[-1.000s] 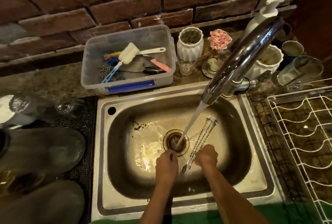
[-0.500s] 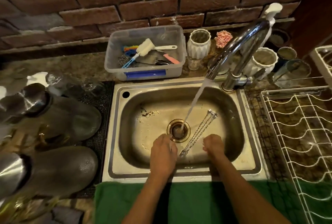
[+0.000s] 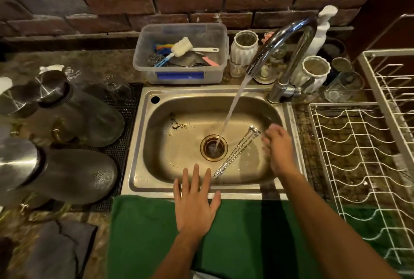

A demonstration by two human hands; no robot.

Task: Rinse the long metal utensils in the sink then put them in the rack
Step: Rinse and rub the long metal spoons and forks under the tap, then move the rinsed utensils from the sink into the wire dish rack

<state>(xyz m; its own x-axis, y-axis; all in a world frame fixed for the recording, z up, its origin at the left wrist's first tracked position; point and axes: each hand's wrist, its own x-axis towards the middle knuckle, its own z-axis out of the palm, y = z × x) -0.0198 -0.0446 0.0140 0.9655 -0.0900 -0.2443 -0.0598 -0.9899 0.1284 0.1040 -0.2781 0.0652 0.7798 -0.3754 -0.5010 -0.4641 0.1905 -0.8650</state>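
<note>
Several long metal utensils [image 3: 238,151] lie in a bundle on the bottom of the steel sink [image 3: 170,108], slanting from near the front wall up toward the right, just right of the drain [image 3: 213,147]. Water runs from the curved tap [image 3: 289,39] into the drain. My left hand [image 3: 195,198] is flat, fingers spread, over the sink's front rim and holds nothing. My right hand [image 3: 279,148] hovers inside the sink to the right of the utensils, blurred, fingers loosely apart, empty. The white wire rack [image 3: 358,162] stands on the counter to the right of the sink.
A green towel [image 3: 235,234] lies along the counter's front edge. Behind the sink stand a clear tub of brushes [image 3: 181,52], white ribbed jars [image 3: 243,48], a soap pump bottle [image 3: 320,30] and glasses. Dark upturned jars with metal lids [image 3: 74,110] fill the mat at left.
Both hands have let go of the utensils, which now lie in the sink. My left hand pulled back to the front rim; my right hand moved right. The camera drew back.
</note>
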